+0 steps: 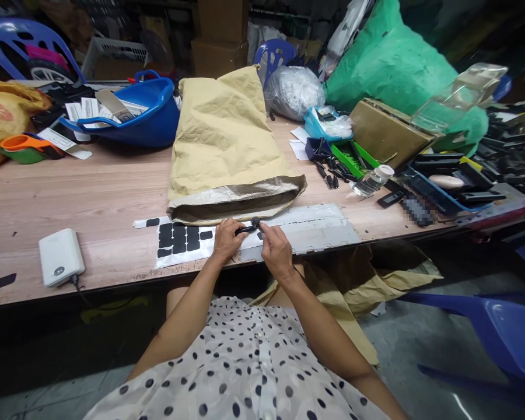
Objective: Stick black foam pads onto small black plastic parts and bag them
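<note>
My left hand (227,239) is closed on a small black rod-like part (245,230) at the table's front edge. Beside it, the fingers of my right hand (276,249) are pinched together at a round black knob (255,221) on the far end of that part. What exactly the part is, I cannot make out. To the left of my hands lies a white sheet (206,247) with rows of black rounded stickers (179,239). A pale grey board (328,224) rests to their right. Just beyond, a tan paper sack (227,128) lies with its mouth facing me.
A white power bank (61,256) with a cable stands at left. Farther back is a blue basin (135,116) of boxes. At right are a green tray (354,158), a clear bottle (373,181), a cardboard box (387,131) and a tray of black parts (450,181).
</note>
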`<state>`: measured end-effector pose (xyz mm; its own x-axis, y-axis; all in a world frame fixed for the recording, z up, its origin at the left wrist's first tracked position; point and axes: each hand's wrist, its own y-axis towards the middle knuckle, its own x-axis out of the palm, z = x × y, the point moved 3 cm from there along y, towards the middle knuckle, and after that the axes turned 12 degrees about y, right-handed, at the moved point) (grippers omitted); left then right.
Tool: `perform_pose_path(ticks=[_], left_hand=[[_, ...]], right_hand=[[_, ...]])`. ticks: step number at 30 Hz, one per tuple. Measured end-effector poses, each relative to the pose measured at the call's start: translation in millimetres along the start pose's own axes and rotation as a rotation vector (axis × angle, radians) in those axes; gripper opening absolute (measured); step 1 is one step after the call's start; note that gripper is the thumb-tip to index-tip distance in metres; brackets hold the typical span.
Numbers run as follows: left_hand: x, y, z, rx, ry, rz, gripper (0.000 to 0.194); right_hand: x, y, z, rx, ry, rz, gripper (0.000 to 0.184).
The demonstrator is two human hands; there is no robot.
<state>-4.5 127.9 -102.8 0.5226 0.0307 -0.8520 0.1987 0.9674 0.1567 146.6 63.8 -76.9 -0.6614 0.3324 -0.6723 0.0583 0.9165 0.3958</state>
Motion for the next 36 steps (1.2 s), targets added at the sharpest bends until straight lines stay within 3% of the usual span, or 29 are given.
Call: perform_pose_path(ticks=[3, 7, 14, 19, 36], left_hand=[[-0.5, 0, 0, 0.001, 0.001, -0.004, 0.014], [-1.1, 0, 0, 0.01, 0.008, -0.014, 0.014], [-2.8, -1, 4, 0.001, 0.02, -0.015, 0.019], [-2.6, -1, 4, 0.017, 0.039, -0.013, 0.016], [-8.6, -4, -2, 0.081, 0.004, 0.004, 0.016]], right_hand=[[1, -1, 3, 0.022, -0.017, -0.021, 0.044], [-7, 3, 13, 0.035, -0.023, 0.057, 0.044], [-31, 19, 57, 0.153, -0.181, 0.211, 0.043], [-28, 27, 82, 0.221, -0.232, 0.235, 0.041], [-12, 25, 74, 0.222, -0.432, 0.223, 0.037]])
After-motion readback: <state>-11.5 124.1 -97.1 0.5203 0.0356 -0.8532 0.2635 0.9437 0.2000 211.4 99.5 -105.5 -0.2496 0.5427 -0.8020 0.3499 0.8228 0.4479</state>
